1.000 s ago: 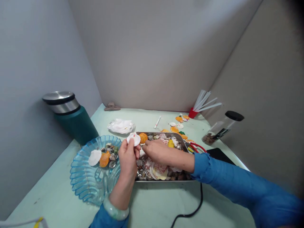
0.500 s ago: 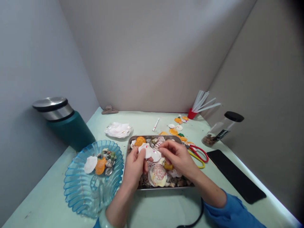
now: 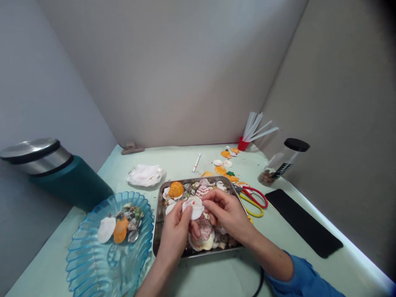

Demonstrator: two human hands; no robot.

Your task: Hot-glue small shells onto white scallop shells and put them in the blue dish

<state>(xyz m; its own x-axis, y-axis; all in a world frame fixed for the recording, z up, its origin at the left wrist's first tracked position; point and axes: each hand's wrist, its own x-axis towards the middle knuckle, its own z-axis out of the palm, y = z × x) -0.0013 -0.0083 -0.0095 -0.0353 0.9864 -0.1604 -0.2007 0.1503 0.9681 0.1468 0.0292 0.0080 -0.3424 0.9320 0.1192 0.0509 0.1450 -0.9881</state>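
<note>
Both hands are raised over a metal tray (image 3: 157, 231) heaped with seashells. Between my left hand (image 3: 175, 229) and my right hand (image 3: 227, 212) is a white shell (image 3: 194, 208) with a small red mark on it. My left thumb presses on its near left part, with the fingers curled behind. At its right edge my right thumb and index finger are pinched together; whether they also hold something small is hidden. Below the hands in the tray lies a large speckled scallop shell (image 3: 206, 231), and an orange scallop shell (image 3: 176, 189) lies near the far left corner.
To the left stand a blue plate (image 3: 93, 268) with shells and a teal bottle (image 3: 74, 181). Behind lie a white crumpled bundle (image 3: 145, 175) and a white marker (image 3: 196, 162). Scissors (image 3: 255, 210), a black phone-like slab (image 3: 303, 222), a jar (image 3: 280, 165) and a red cup (image 3: 243, 144) are right.
The camera view has shifted a little. The white piece in my hands showed a wider face with two marks before; now a rounder face with one red mark shows.
</note>
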